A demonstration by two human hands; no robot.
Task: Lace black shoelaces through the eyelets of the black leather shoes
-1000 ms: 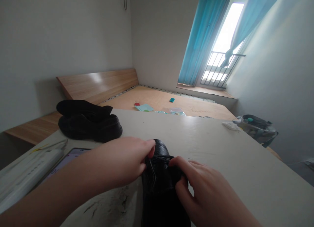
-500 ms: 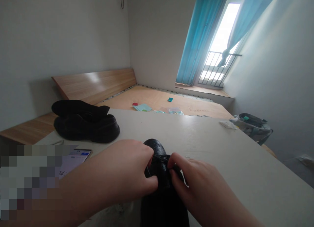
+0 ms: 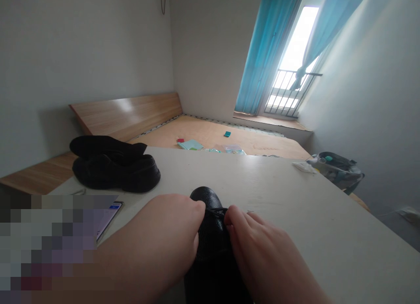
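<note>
A black leather shoe lies on the white table in front of me, its rounded end pointing away. Black shoelaces cross its top between my hands. My left hand is closed at the left side of the shoe, fingers pinched on one side of the laces. On the other side, my right hand pinches the laces too, thumb and forefinger pressed together. Most of my fingertips and the lace ends are hidden behind the hands.
Another black shoe with a black insole on top rests at the table's left. A phone lies near my left forearm, partly blurred out. White crumpled plastic sits at the far right edge of the table; beyond stands a bed.
My left thumb, earlier stretched over the shoe, is now tucked in against the fingers. My right fingers have drawn closer together, and the lace loop beneath them no longer shows.
</note>
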